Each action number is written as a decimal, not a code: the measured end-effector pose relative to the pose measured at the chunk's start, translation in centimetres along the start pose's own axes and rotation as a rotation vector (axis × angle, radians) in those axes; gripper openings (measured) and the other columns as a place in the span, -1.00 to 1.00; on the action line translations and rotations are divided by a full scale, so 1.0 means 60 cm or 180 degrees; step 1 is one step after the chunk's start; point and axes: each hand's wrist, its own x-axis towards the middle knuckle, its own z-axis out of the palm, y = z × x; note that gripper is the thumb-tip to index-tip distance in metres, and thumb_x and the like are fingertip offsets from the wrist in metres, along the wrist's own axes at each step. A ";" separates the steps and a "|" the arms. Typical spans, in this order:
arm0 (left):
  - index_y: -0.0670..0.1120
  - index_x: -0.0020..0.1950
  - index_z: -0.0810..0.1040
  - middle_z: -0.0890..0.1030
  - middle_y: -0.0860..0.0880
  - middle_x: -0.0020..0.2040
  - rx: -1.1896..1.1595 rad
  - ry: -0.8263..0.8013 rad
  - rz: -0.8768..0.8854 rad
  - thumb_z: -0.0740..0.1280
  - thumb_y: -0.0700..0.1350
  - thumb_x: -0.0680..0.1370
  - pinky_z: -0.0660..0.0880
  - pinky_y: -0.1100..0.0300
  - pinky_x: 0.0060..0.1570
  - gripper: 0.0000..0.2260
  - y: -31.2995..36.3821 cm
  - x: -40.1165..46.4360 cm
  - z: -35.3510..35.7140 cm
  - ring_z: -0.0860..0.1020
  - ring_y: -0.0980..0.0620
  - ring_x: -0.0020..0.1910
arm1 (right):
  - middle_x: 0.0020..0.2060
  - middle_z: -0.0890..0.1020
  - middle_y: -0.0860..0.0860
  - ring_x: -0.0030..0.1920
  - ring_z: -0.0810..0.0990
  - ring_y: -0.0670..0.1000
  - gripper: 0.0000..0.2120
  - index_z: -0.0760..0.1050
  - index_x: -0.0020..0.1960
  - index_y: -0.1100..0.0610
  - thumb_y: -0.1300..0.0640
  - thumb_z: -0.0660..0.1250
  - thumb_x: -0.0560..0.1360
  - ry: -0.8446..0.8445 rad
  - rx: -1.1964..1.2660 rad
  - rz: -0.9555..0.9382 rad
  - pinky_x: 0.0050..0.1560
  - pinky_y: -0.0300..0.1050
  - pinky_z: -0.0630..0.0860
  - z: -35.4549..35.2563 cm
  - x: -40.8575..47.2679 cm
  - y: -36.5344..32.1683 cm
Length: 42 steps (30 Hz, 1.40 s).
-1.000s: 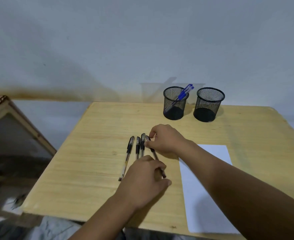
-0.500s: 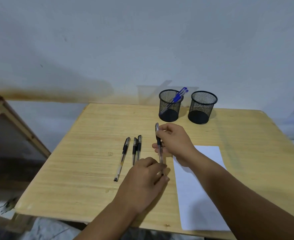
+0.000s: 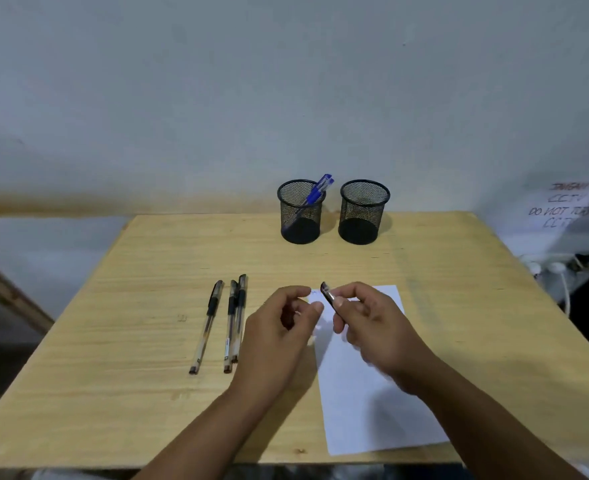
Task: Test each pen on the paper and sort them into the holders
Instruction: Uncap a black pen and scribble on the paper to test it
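Note:
My right hand (image 3: 372,323) pinches a black-capped pen (image 3: 328,294) above the top left corner of the white paper (image 3: 372,403). Only the pen's short dark end shows; the rest is hidden by my fingers. My left hand (image 3: 279,337) is curled just left of it, thumb and fingertips close together beside the pen; whether they grip anything is unclear. Three black pens (image 3: 210,323) (image 3: 231,320) (image 3: 241,306) lie side by side on the wooden table (image 3: 130,341). At the back, the left mesh holder (image 3: 300,216) contains blue pens (image 3: 317,192). The right mesh holder (image 3: 364,216) looks empty.
A wall rises directly behind the holders. At the right, off the table, sit a power strip with cables (image 3: 556,268) and a handwritten sign (image 3: 570,206). A wooden frame (image 3: 5,292) leans at the far left. The table's front edge is under my forearms.
My right hand lifted one pen out of the row and carried it right, over the paper's corner. My left hand rose off the table and followed it. Three pens stay in the row.

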 end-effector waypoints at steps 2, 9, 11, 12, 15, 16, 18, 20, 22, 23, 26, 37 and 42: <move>0.07 0.07 0.66 0.64 0.18 -0.25 -0.0219 -0.0118 -0.0264 0.39 -0.04 0.56 0.46 0.35 -0.14 -0.89 0.005 0.005 0.004 0.56 0.20 -0.24 | -0.36 0.61 -0.04 -0.41 0.33 -0.01 -0.81 0.52 -0.11 0.05 0.01 0.24 0.62 0.0036 -0.0215 -0.0029 -0.37 -0.15 0.29 -0.002 -0.006 0.008; -0.02 -0.17 0.69 0.56 0.14 -0.38 -0.0447 -0.0384 -0.0640 0.35 -0.04 0.59 0.48 0.22 -0.14 -0.81 0.012 0.009 0.009 0.46 0.15 -0.34 | -0.40 0.48 -0.05 -0.38 0.37 -0.06 -0.78 0.44 -0.19 0.07 0.01 0.24 0.59 0.0176 -0.0506 -0.0017 -0.29 -0.12 0.34 0.012 -0.019 0.013; -0.02 -0.15 0.69 0.61 0.05 -0.31 -0.0401 -0.0425 -0.0639 0.34 -0.02 0.59 0.55 0.06 0.03 -0.81 0.009 0.012 0.008 0.50 0.14 -0.29 | -0.39 0.47 -0.06 -0.38 0.37 -0.08 -0.77 0.43 -0.19 0.07 0.00 0.23 0.60 0.0206 -0.0528 -0.0043 -0.29 -0.14 0.34 0.017 -0.020 0.012; -0.02 -0.14 0.69 0.62 0.02 -0.28 -0.0406 -0.0446 -0.0640 0.33 -0.01 0.60 0.55 0.00 0.09 -0.81 0.007 0.013 0.007 0.50 0.14 -0.27 | -0.40 0.46 -0.08 -0.40 0.36 -0.10 -0.77 0.43 -0.20 0.06 0.00 0.23 0.60 0.0210 -0.0547 -0.0057 -0.31 -0.16 0.33 0.020 -0.020 0.011; -0.02 -0.16 0.68 0.58 0.02 -0.30 -0.0375 -0.0432 -0.0599 0.31 -0.02 0.61 0.53 -0.09 0.13 -0.78 0.002 0.014 0.007 0.47 0.14 -0.29 | -0.41 0.44 -0.12 -0.47 0.32 -0.18 -0.76 0.41 -0.19 0.02 -0.02 0.18 0.62 0.0207 -0.0600 -0.0052 -0.36 -0.25 0.29 0.029 -0.022 0.011; -0.02 -0.16 0.67 0.58 -0.02 -0.30 -0.0353 -0.0402 -0.0579 0.30 -0.02 0.61 0.52 -0.11 0.13 -0.78 0.001 0.014 0.008 0.46 0.12 -0.29 | -0.40 0.44 -0.13 -0.47 0.33 -0.19 -0.77 0.42 -0.17 0.03 -0.03 0.17 0.63 0.0195 -0.0621 -0.0041 -0.36 -0.27 0.28 0.032 -0.024 0.012; -0.03 -0.15 0.67 0.62 -0.09 -0.24 -0.0357 -0.0379 -0.0565 0.31 -0.02 0.61 0.51 -0.11 0.15 -0.79 0.001 0.014 0.008 0.49 0.09 -0.25 | -0.40 0.44 -0.14 -0.46 0.33 -0.19 -0.76 0.44 -0.13 0.01 -0.06 0.15 0.63 0.0158 -0.0653 -0.0045 -0.35 -0.27 0.29 0.034 -0.026 0.012; -0.02 -0.12 0.68 0.67 -0.11 -0.15 -0.0383 -0.0375 -0.0587 0.32 -0.01 0.60 0.52 -0.11 0.20 -0.80 0.000 0.015 0.007 0.58 0.03 -0.15 | -0.39 0.45 -0.13 -0.43 0.33 -0.16 -0.76 0.48 -0.12 -0.02 -0.07 0.14 0.63 0.0100 -0.0623 -0.0055 -0.34 -0.23 0.31 0.033 -0.027 0.012; 0.01 -0.11 0.70 0.68 -0.10 -0.11 -0.0421 -0.0308 -0.0664 0.34 0.00 0.59 0.53 -0.11 0.21 -0.83 -0.003 0.019 0.004 0.63 -0.04 -0.06 | -0.37 0.53 -0.12 -0.42 0.36 -0.14 -0.74 0.53 -0.11 -0.01 -0.05 0.14 0.64 0.0053 -0.0483 0.0018 -0.34 -0.20 0.33 0.030 -0.025 0.012; 0.02 -0.11 0.70 0.69 -0.09 -0.11 -0.0460 -0.0230 -0.0695 0.36 0.01 0.58 0.54 -0.09 0.20 -0.84 -0.004 0.021 0.002 0.64 -0.04 -0.07 | -0.34 0.58 -0.12 -0.42 0.39 -0.14 -0.73 0.55 -0.10 -0.01 -0.04 0.13 0.65 0.0044 -0.0404 0.0076 -0.32 -0.19 0.35 0.029 -0.025 0.013; 0.07 -0.13 0.72 0.69 -0.05 -0.15 -0.0516 0.0121 -0.0731 0.42 0.01 0.54 0.60 0.02 0.10 -0.90 -0.006 0.036 -0.010 0.60 0.06 -0.19 | -0.22 0.66 -0.09 -0.37 0.48 -0.14 -0.71 0.61 -0.04 -0.04 0.09 0.12 0.65 0.0143 -0.0228 0.0223 -0.26 -0.18 0.44 0.029 -0.026 0.015; 0.08 -0.06 0.71 0.63 0.12 -0.28 0.1121 0.0234 -0.0531 0.51 0.04 0.44 0.45 0.22 -0.21 -0.89 -0.045 0.098 -0.051 0.58 0.15 -0.23 | -0.13 0.67 0.14 -0.29 0.69 0.05 -0.74 0.64 0.04 -0.01 0.29 0.28 0.56 0.0718 0.0528 0.0304 -0.22 -0.03 0.68 0.006 -0.031 0.032; 0.05 -0.19 0.70 0.64 0.20 -0.26 0.1691 0.0130 -0.0343 0.43 -0.01 0.51 0.55 0.08 0.02 -0.90 -0.049 0.106 -0.050 0.61 0.14 -0.13 | -0.07 0.69 0.11 -0.25 0.72 0.09 -0.78 0.69 0.06 0.04 0.26 0.32 0.56 0.0850 0.0676 0.0306 -0.24 -0.08 0.65 -0.002 -0.029 0.037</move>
